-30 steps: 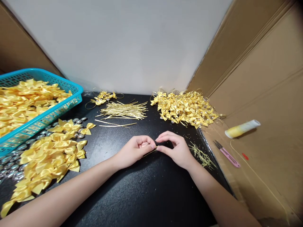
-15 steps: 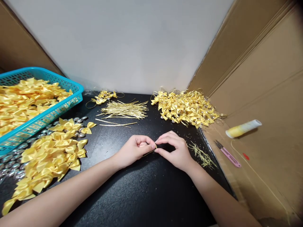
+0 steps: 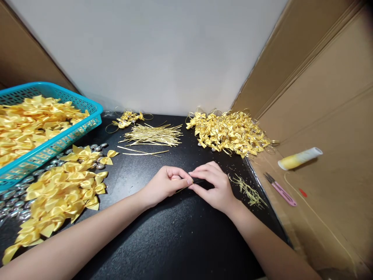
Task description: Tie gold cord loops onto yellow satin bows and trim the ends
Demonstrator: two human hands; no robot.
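Note:
Over the middle of the black table, my left hand [image 3: 169, 183] pinches a thin gold cord [image 3: 181, 189] between thumb and index finger. Part of the cord trails below the left thumb. My right hand [image 3: 215, 184] meets it fingertip to fingertip, thumb and fingers closed on the cord's end. The fingers cover most of what lies between them, so any knot there is hidden. Beyond the hands lies a bundle of cut gold cords [image 3: 154, 135], with a few strands apart in front of it.
A turquoise basket [image 3: 99, 109] of yellow satin bows stands at left. Loose bows [image 3: 61, 190] and silvery beads [image 3: 17, 204] lie beside it. Corded bows [image 3: 230, 132] are heaped at back right. Cord scraps [image 3: 249, 190], pink thread snips [image 3: 281, 190] and a cardboard tube [image 3: 300, 158] are on the right.
My right fingertips have shifted slightly left, closer against the left thumb and index finger. Everything else on the table stays where it was.

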